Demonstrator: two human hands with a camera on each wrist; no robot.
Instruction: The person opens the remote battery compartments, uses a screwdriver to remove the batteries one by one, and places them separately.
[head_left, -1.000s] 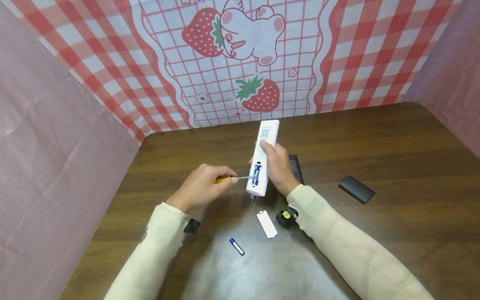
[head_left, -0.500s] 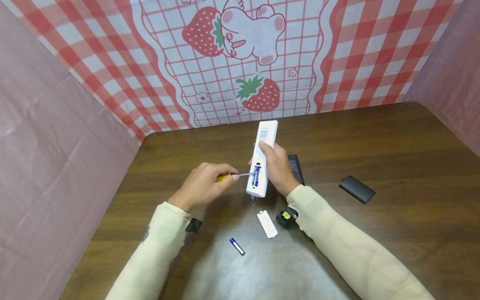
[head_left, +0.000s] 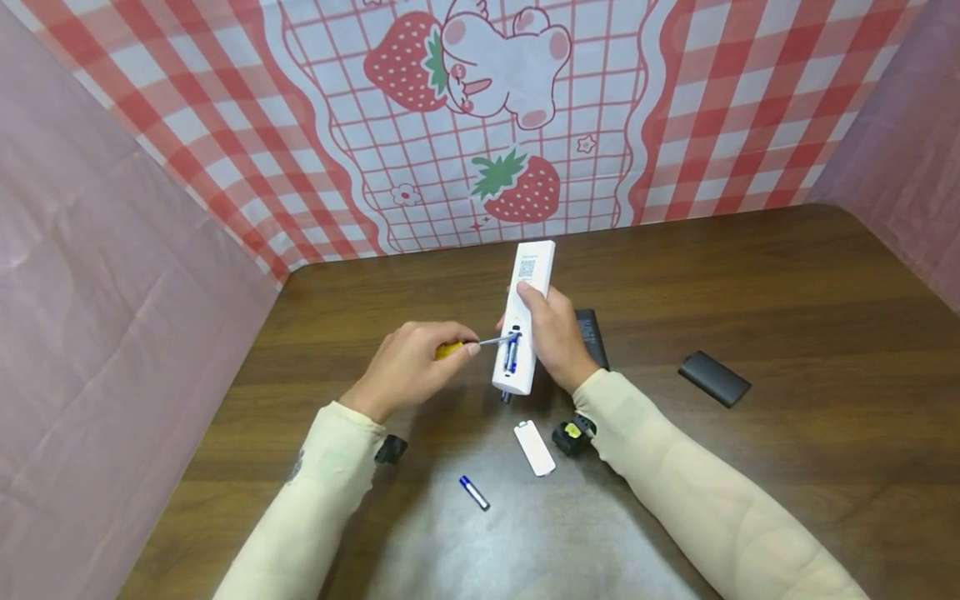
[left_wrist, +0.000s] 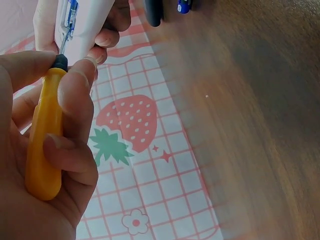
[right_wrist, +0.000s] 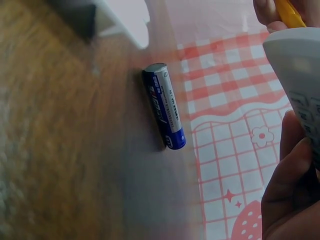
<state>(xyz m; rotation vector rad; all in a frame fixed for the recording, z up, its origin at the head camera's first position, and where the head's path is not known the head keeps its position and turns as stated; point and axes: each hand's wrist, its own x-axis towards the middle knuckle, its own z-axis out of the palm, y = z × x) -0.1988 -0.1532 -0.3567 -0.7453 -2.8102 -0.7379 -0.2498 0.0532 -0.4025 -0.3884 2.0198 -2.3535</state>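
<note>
My left hand [head_left: 416,362] grips a screwdriver by its yellow handle [left_wrist: 45,145], thumb and fingers wrapped around it. The thin metal shaft reaches into the battery compartment of a white remote control [head_left: 536,292], its tip near the compartment's upper end. A blue-and-silver battery [head_left: 512,354] lies inside that compartment. My right hand [head_left: 558,333] holds the remote tilted up, its back towards the head camera and the thumb across the back. Below it on the table are a white battery cover [head_left: 534,448] and a loose battery [head_left: 474,492], seen closer as a blue battery [right_wrist: 164,106] in the right wrist view.
Behind my right hand lies a black flat object [head_left: 592,337], partly hidden. Another black rectangular piece [head_left: 714,379] rests farther right on the brown wooden table [head_left: 810,292]. A dark object [head_left: 506,397] peeks out under the remote's lower end. A checked strawberry cloth [head_left: 450,167] hangs behind.
The screwdriver's tip has moved up along the compartment towards its upper end, and my left hand has shifted slightly up and right. The remote tilted slightly; the loose things stayed put.
</note>
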